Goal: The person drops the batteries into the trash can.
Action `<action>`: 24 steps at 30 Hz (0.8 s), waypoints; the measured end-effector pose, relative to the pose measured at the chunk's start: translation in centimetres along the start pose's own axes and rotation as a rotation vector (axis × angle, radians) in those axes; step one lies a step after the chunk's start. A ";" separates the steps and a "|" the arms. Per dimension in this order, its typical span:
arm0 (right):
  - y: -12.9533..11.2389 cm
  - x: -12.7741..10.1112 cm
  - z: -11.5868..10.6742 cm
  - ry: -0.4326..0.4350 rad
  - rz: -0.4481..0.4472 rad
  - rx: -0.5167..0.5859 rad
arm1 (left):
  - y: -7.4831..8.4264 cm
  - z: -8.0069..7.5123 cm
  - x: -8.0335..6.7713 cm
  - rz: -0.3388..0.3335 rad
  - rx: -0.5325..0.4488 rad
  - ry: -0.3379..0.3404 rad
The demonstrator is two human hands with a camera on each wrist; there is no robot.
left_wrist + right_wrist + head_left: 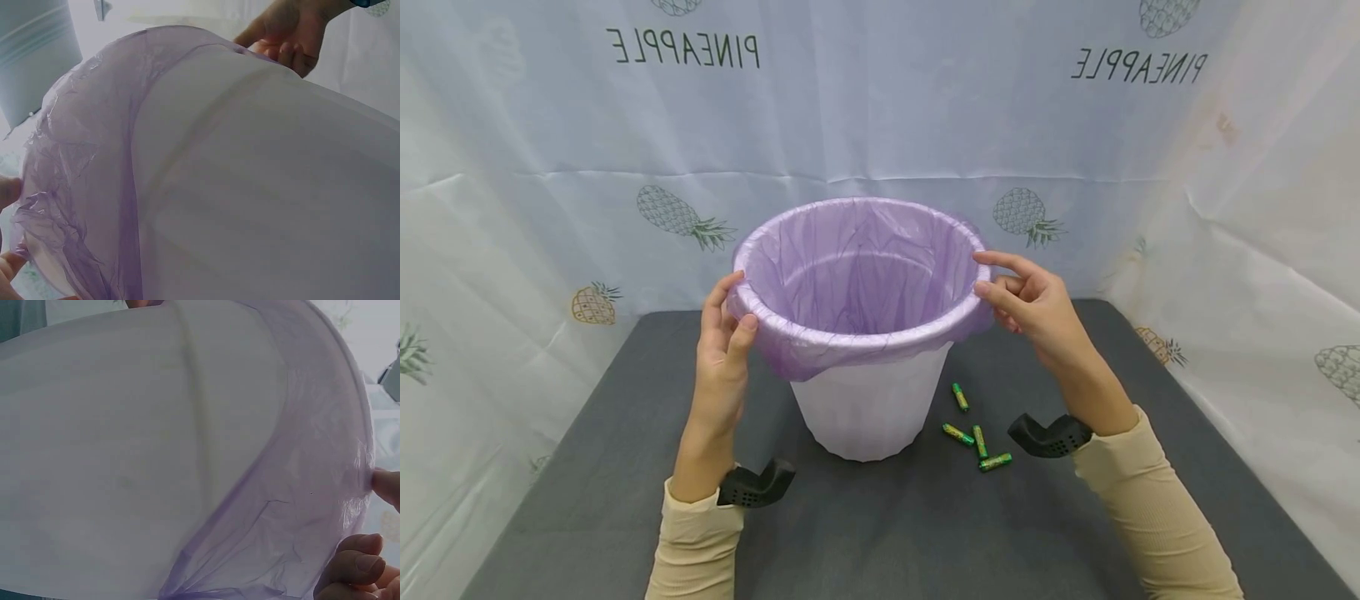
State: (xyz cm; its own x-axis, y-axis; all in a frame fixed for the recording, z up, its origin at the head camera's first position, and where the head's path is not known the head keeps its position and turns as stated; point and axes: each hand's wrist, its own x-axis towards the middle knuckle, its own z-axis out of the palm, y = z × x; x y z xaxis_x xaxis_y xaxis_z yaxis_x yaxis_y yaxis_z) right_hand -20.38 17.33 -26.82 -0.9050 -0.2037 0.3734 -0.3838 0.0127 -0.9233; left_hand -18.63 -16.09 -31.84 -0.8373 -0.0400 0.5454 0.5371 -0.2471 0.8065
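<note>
You had the white bin at the frame's centre, between your hands: your left hand pinched the purple bag on its rim, your right hand gripped nothing, fingertips touching it.

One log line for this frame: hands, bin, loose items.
left hand: grips purple liner at rim | right hand: fingertips on liner | white bin: upright | batteries: on mat

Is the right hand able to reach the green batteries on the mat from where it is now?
Probably yes. The right hand touches the purple bag at the bin's rim, and the batteries lie on the grey mat below it, beside the white bin. Nothing covers them or stands between.
</note>
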 end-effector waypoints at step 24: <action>4.2 -2.2 -2.7 -0.008 -0.094 -0.039 | -0.3 0.0 0.1 0.006 -0.014 0.006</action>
State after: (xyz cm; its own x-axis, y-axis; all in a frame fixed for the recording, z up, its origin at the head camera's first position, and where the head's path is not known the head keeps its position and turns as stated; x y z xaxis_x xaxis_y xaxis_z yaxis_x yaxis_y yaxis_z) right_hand -20.54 20.45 -31.28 -0.8634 -0.2134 0.4572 -0.4737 0.0308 -0.8802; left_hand -18.86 -16.05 -32.00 -0.8348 -0.0474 0.5485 0.5404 -0.2605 0.8001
